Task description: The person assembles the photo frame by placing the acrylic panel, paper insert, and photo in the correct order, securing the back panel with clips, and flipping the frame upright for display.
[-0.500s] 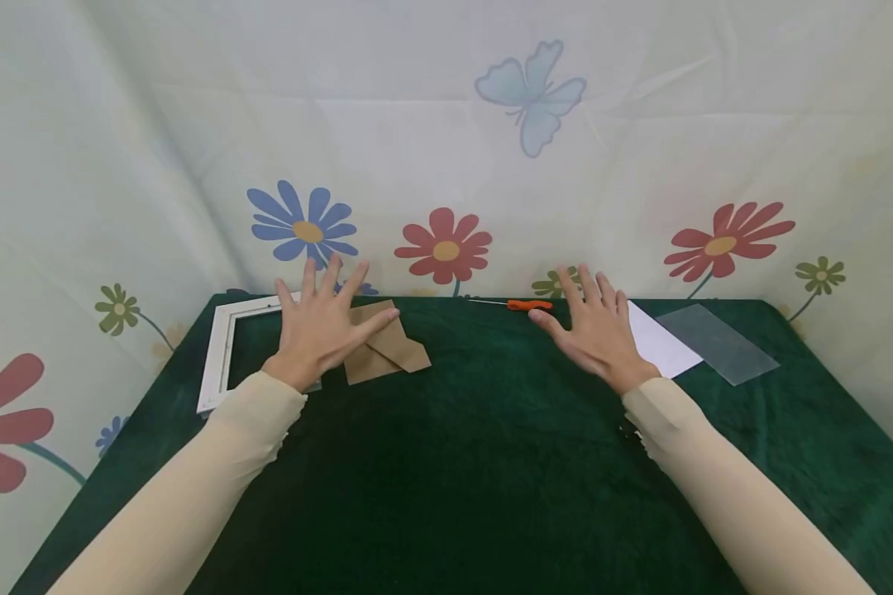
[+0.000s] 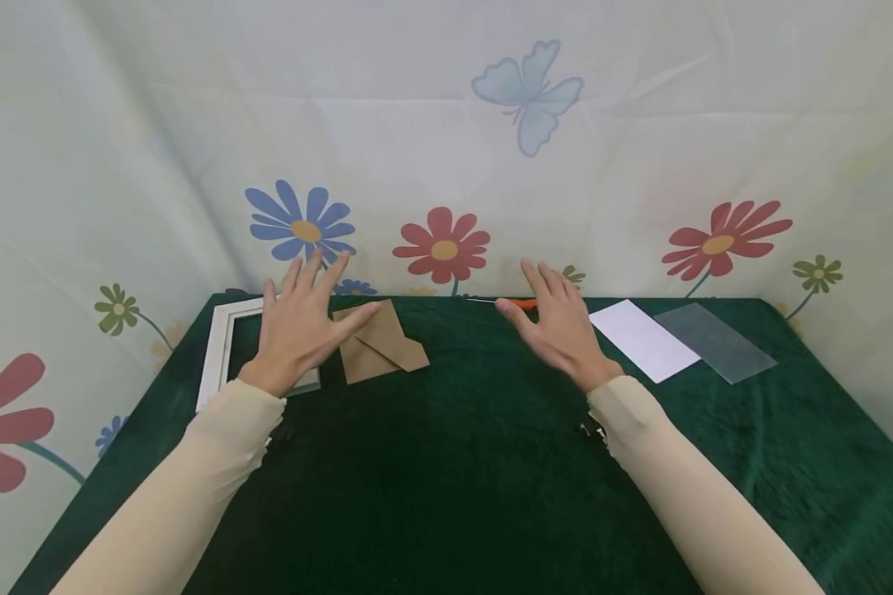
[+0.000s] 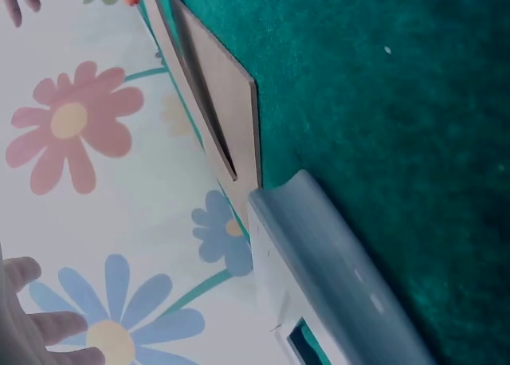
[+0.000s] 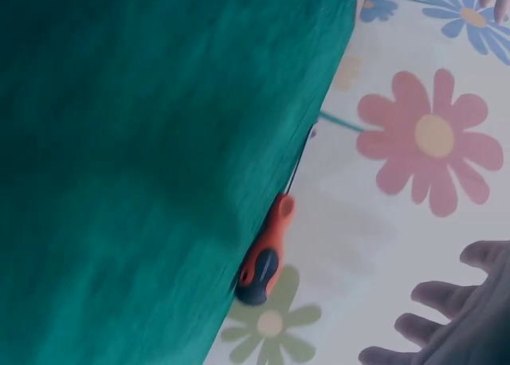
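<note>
My left hand (image 2: 293, 326), fingers spread, holds nothing above the right part of a white picture frame (image 2: 212, 355), partly covering it. Just right of that hand lies a brown backing board (image 2: 383, 339) with a flap standing out; the left wrist view shows the board (image 3: 223, 94) beside the frame's corner (image 3: 319, 253). My right hand (image 2: 561, 335), also empty with fingers extended, is in front of an orange-handled screwdriver (image 2: 522, 304) and hides part of its handle. In the right wrist view the screwdriver (image 4: 271, 245) shows a black-and-orange grip and thin shaft.
Right of my right hand a white sheet (image 2: 646, 340) lies partly against a clear plastic sheet (image 2: 714, 343). Dark green cloth (image 2: 446, 463) covers the table. A flower-printed curtain (image 2: 387, 124) hangs along the back and sides.
Both hands have moved left, the right one farther. More of the white sheet shows now, while the right hand covers part of the screwdriver handle. The objects on the table lie unchanged.
</note>
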The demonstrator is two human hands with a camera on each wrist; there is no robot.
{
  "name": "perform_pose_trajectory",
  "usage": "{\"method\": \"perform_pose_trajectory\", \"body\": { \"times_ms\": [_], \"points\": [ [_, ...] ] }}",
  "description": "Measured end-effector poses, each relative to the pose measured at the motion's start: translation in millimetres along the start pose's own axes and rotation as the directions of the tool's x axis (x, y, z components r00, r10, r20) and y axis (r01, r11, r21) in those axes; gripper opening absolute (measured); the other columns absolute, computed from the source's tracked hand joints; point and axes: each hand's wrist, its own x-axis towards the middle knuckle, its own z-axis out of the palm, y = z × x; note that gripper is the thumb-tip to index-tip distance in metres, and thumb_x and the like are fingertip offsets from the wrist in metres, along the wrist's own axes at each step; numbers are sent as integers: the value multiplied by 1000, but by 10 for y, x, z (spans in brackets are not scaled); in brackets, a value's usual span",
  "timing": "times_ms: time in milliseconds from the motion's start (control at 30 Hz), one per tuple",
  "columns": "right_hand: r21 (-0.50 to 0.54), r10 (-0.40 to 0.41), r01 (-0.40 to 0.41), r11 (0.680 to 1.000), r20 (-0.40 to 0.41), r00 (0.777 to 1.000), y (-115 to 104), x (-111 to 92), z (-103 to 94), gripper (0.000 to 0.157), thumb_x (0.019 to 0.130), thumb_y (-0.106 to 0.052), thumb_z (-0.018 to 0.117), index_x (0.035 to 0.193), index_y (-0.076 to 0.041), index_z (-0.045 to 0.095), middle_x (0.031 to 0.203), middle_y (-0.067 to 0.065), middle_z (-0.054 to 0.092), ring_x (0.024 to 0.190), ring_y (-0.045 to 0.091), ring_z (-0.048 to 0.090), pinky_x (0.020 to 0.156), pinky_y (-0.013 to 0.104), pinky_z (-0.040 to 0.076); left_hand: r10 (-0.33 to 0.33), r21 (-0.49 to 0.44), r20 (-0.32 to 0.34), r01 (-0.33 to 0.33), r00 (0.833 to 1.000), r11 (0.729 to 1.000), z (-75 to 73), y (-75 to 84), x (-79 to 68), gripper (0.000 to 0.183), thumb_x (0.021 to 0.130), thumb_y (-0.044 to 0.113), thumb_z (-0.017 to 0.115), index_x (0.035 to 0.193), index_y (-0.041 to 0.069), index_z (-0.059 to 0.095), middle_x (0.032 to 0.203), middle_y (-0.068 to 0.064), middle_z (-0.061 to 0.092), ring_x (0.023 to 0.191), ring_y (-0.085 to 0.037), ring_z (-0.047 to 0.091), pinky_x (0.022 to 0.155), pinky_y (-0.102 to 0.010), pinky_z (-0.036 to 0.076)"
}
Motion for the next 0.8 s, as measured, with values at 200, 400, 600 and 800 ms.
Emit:
{"method": "perform_pose_trajectory", "body": {
  "times_ms": [200, 400, 600, 800],
  "points": [
    [69, -16, 17, 997, -16, 1000, -166, 48, 90, 88, 103, -74, 40, 171, -20, 23, 173, 17, 24, 158, 43, 19, 124, 69, 14, 7, -14, -41, -8, 999, 1000, -67, -55, -54, 94, 96, 77, 51, 168, 21, 33, 171, -22, 28, 155, -49, 24, 117, -80, 14],
    [124, -37, 39, 992, -21, 999, -293, 87, 179, 87, 104, -74, 38, 170, -20, 25, 173, 16, 26, 158, 39, 21, 123, 69, 19, 8, -41, -80, -11, 997, 999, -140, -110, -80, 91, 97, 75, 51, 167, 20, 35, 169, -23, 32, 153, -49, 28, 118, -77, 20],
    [201, -69, 74, 977, -33, 997, -403, 116, 275, 85, 105, -71, 40, 169, -16, 28, 172, 13, 29, 157, 36, 25, 123, 64, 24, -37, -89, -87, 29, 996, 996, -231, -186, -128, 89, 99, 72, 54, 168, 21, 34, 169, -23, 32, 153, -49, 30, 117, -76, 23],
    [276, -70, 72, 959, -16, 997, -538, 149, 352, 78, 108, -62, 44, 169, -16, 29, 171, 11, 31, 155, 34, 29, 123, 62, 26, -89, -115, -84, 79, 992, 990, -317, -285, -164, 86, 101, 70, 51, 169, 22, 31, 171, -22, 28, 152, -51, 30, 113, -79, 27]
  ]
}}
